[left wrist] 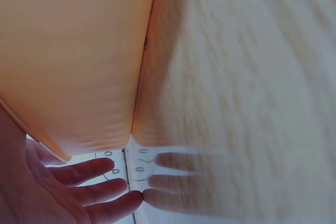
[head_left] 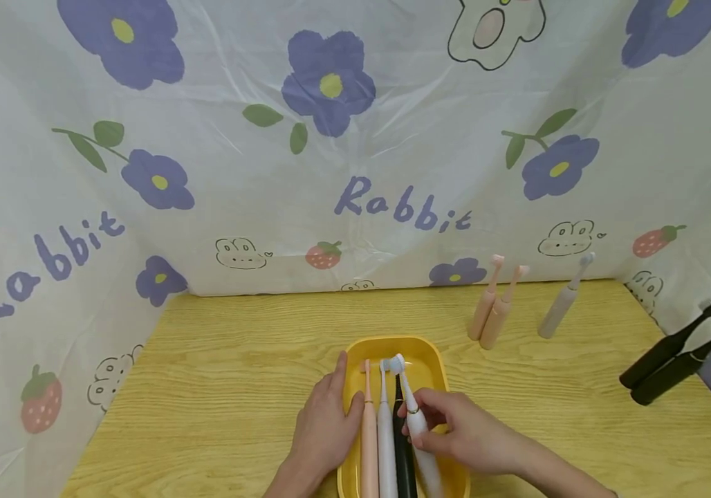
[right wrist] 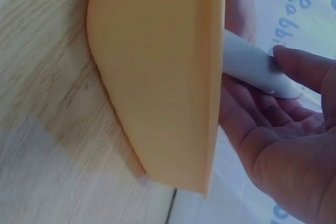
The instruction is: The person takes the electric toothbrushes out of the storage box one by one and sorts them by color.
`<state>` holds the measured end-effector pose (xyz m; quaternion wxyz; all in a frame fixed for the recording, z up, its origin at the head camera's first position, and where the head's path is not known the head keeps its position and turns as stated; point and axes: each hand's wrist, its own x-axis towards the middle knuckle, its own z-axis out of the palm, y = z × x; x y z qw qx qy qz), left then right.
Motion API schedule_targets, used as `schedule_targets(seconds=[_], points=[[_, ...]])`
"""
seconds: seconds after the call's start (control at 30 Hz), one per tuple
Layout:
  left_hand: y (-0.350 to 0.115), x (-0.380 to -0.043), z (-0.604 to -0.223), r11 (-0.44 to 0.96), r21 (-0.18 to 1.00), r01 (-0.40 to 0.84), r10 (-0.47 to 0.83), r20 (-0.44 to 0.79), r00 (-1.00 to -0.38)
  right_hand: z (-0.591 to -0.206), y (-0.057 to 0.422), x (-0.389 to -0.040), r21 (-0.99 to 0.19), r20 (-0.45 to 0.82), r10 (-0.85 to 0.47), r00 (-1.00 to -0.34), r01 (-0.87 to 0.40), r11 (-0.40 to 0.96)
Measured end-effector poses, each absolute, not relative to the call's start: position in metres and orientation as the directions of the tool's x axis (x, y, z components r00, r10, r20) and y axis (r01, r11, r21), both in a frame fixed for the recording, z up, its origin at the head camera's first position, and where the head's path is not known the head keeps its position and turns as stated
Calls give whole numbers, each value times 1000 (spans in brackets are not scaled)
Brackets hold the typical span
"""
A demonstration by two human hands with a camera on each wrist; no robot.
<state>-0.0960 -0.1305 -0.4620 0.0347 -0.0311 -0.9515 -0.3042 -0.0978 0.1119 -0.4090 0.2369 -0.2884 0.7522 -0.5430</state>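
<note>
A yellow tray (head_left: 436, 354) holds a pink electric toothbrush (head_left: 369, 443), a white electric toothbrush (head_left: 385, 443) and a black electric toothbrush (head_left: 402, 453), lying side by side. Pinched between thumb and fingers of my right hand (head_left: 470, 429) is a second white electric toothbrush (head_left: 422, 443), tilted over the tray's right part with its head away from me. The right wrist view shows its white handle (right wrist: 252, 64) above the rim. My left hand (head_left: 326, 429) rests at the tray's left rim, thumb over the edge and the other fingers (left wrist: 100, 171) stretched along the outside.
On the wooden table (head_left: 237, 360), two pink toothbrushes (head_left: 491, 311) and a grey one (head_left: 558, 311) stand at the back right. Two black toothbrushes (head_left: 673, 360) are at the far right. A patterned cloth (head_left: 405, 152) surrounds the back and sides.
</note>
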Motion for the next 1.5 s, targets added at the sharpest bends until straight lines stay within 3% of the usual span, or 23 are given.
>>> schedule_targets(seconds=[0.23, 0.43, 1.0, 1.5], points=[[-130, -97, -463, 805, 589, 68, 34, 69, -997, -399, 129, -102, -998, -15, -622, -783, -26, 57], [-131, -97, -462, 807, 585, 79, 38, 81, -996, -386, 149, -106, -993, 114, -540, -834, -103, -50], [-132, -96, -461, 808, 582, 91, 49, 88, -995, -378, 199, -112, -989, 146, -397, -906, -149, -24], [-132, -97, -463, 810, 580, 82, 42, 83, -996, -401, 240, -127, -989, 142, -127, -982, -147, 30]])
